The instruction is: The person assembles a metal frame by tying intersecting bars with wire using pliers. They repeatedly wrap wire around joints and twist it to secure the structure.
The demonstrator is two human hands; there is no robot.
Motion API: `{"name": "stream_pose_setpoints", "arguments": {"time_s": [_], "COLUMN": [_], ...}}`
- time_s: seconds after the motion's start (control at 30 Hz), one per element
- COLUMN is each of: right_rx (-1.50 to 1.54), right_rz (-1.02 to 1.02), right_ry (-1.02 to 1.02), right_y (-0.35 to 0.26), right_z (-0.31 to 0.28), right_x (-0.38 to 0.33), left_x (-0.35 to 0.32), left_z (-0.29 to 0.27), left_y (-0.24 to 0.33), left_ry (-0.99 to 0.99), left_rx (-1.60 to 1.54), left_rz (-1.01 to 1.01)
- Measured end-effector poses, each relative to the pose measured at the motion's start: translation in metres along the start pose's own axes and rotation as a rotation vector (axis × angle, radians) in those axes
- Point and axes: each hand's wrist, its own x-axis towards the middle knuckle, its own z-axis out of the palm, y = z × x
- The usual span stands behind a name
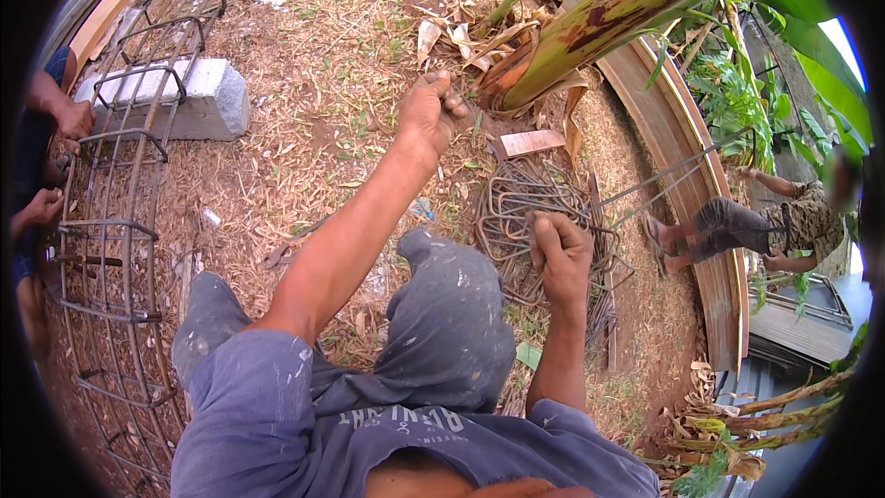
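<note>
Dry, straw-littered ground [313, 83] lies outdoors beside a banana trunk [590, 28]. At twelve o'clock the left hand [429, 115] is fisted – what it grips I cannot tell. The right hand [558, 258], at three o'clock, clamps a thin steel rod [645, 186] above a pile of bent stirrups [525, 212].

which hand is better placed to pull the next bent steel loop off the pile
The right hand, probably. It is closed right over the pile of bent steel loops and seems to grip one of them already. The left hand is stretched far forward, closed near the banana stem, away from the pile.
</note>
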Motion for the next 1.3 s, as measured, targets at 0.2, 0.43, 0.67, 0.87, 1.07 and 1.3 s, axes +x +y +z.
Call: {"name": "stream_pose_setpoints", "arguments": {"time_s": [0.2,0.43,0.67,0.87,1.07,1.3], "right_rx": [-0.803,0.179,-0.81,0.413,-0.782,0.623], "right_rz": [-0.032,0.142,-0.044,0.275,0.226,0.259], "right_ry": [-0.237,-0.262,0.006,-0.287,-0.219,-0.352], "right_y": [0.008,0.013,0.071,0.053,0.079,0.051], "right_z": [-0.039,-0.083,-0.066,-0.102,-0.088,-0.112], "right_x": [-0.003,-0.008,-0.013,-0.043,-0.058,-0.06], "left_x": [0.007,0.022,0.02,0.049,0.048,0.073], "left_z": [0.004,-0.007,-0.015,-0.033,-0.022,-0.04], "left_y": [0.013,0.008,0.006,0.036,0.065,0.081], "left_ry": [-0.049,0.129,0.016,0.175,0.194,0.356], "left_rx": [0.477,0.575,0.757,0.478,0.586,0.441], "left_rz": [0.147,0.052,0.137,0.186,0.335,0.35]}}
